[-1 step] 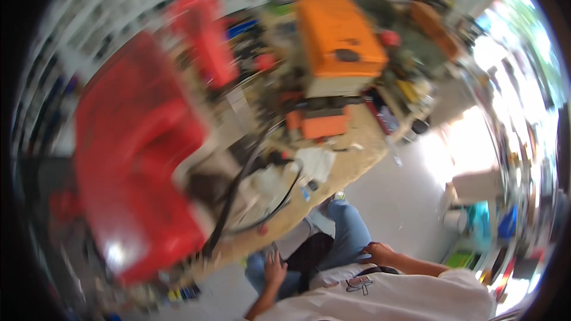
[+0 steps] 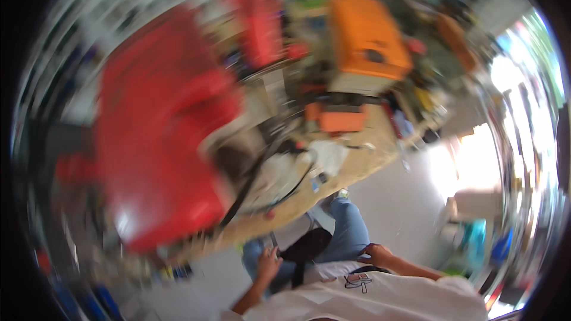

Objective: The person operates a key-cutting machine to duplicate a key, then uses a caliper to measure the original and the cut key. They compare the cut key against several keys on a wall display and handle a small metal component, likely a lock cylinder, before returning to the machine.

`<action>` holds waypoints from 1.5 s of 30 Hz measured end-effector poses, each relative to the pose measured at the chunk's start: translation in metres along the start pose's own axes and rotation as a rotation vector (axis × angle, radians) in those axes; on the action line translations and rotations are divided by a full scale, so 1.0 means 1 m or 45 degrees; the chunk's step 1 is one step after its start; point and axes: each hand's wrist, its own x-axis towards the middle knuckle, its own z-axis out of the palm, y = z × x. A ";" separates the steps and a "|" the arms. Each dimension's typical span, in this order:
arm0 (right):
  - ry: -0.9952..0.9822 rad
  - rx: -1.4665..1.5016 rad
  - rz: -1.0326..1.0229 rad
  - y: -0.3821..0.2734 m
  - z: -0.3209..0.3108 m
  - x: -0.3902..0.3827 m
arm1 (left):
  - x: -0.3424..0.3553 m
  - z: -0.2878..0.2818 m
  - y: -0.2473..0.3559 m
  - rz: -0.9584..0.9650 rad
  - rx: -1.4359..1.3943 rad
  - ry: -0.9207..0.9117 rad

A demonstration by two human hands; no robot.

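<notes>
two hands: the left hand (image 2: pixel 269 263) and the right hand (image 2: pixel 379 255), each on a knee. one desk (image 2: pixel 357 169). one large red case (image 2: pixel 163 137), one smaller red case (image 2: pixel 259 21), one orange case (image 2: pixel 366 35), one black cable (image 2: pixel 250 187).

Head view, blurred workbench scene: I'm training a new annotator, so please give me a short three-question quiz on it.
1. True or false: the left hand rests on the person's blue-jeaned left knee.
2. Multiple choice: the large boxy orange plastic case lies A) on the pale floor, B) on the cluttered wooden workbench, C) on the person's lap.
3. Fill in: the right hand lies against the thigh, beside a ____ seat between the legs.

Key: 1 true; 2 B; 3 black. Neither hand shows anything held, though the blur hides the fingers.
</notes>
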 end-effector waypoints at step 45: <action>-0.692 0.638 0.011 -0.121 0.064 0.131 | 0.034 0.171 -0.042 -0.296 -0.339 -0.737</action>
